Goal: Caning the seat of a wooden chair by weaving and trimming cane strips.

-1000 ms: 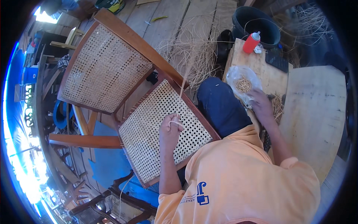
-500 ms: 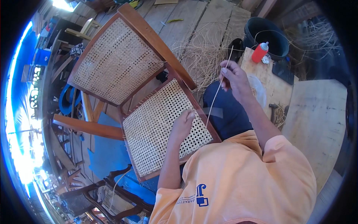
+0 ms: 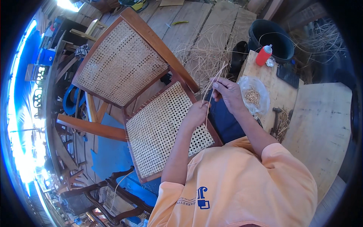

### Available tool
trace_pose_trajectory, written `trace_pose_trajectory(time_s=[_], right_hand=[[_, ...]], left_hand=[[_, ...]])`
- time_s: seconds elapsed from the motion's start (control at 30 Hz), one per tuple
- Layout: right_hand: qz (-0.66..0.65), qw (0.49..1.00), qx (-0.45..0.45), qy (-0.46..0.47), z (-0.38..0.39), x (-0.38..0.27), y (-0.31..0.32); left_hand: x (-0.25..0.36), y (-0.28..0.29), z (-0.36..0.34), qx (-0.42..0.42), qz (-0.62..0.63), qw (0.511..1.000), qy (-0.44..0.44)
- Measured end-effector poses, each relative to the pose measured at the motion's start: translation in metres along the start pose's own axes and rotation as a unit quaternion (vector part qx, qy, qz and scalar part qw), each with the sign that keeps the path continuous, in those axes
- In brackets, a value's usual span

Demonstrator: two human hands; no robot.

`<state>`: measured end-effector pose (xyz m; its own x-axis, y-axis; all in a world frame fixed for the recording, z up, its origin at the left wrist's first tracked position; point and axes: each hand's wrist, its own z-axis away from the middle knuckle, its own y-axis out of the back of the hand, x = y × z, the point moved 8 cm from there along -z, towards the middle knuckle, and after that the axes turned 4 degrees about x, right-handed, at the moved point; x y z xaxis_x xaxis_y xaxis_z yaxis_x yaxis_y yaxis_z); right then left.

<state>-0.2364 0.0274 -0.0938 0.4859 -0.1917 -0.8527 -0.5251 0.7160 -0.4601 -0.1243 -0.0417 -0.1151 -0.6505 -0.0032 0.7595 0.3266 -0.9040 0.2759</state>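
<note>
A wooden chair lies before me with a woven cane seat (image 3: 160, 130) and a woven cane backrest (image 3: 119, 62). Over the seat's right side, my left hand (image 3: 196, 115) is closed on a thin, pale cane strand (image 3: 206, 90). My right hand (image 3: 229, 95) pinches the same strand higher up, just right of the left hand and above my dark-clothed knee (image 3: 223, 117). The strand appears doubled between the hands, its upper ends pointing away from me. Its lower part hangs beside the seat's reddish-brown rail (image 3: 215, 136).
Loose cane strands (image 3: 204, 51) lie tangled on the plank floor. To the right, a board bears a red squeeze bottle (image 3: 262, 55), a plastic bag of small wooden pegs (image 3: 254, 96) and a hammer (image 3: 276, 119). A dark bucket (image 3: 278, 36) stands behind. A dark carved chair frame (image 3: 113, 196) is lower left.
My right hand has moved down and left toward my left hand, which has lifted rightward to meet the strand. The bag of pegs has come into fuller view.
</note>
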Motion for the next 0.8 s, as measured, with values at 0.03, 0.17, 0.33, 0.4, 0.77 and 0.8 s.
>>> trace_pose_trajectory(time_s=[0.03, 0.17, 0.33, 0.4, 0.77, 0.8], right_hand=[[0.011, 1.000, 0.004, 0.013, 0.000, -0.003, 0.002], [0.029, 0.999, -0.019, 0.005, 0.000, 0.001, -0.004], [0.064, 0.998, -0.004, 0.017, 0.001, -0.008, -0.005], [0.083, 0.989, 0.089, 0.078, -0.002, -0.027, 0.011], [-0.102, 0.992, -0.046, 0.059, 0.046, -0.036, 0.004], [-0.136, 0.990, -0.003, 0.031, 0.043, -0.029, 0.029]], left_hand=[[-0.001, -0.004, 0.001, -0.013, 0.006, 1.000, 0.024], [-0.008, -0.002, -0.002, -0.011, -0.018, 1.000, 0.022], [0.027, 0.014, 0.022, 0.116, -0.220, 0.964, -0.094], [0.071, 0.034, 0.056, 0.304, -0.304, 0.868, -0.250], [0.019, 0.014, 0.061, 0.011, 0.653, 0.740, -0.160], [0.003, 0.034, 0.065, 0.098, 0.679, 0.710, -0.157]])
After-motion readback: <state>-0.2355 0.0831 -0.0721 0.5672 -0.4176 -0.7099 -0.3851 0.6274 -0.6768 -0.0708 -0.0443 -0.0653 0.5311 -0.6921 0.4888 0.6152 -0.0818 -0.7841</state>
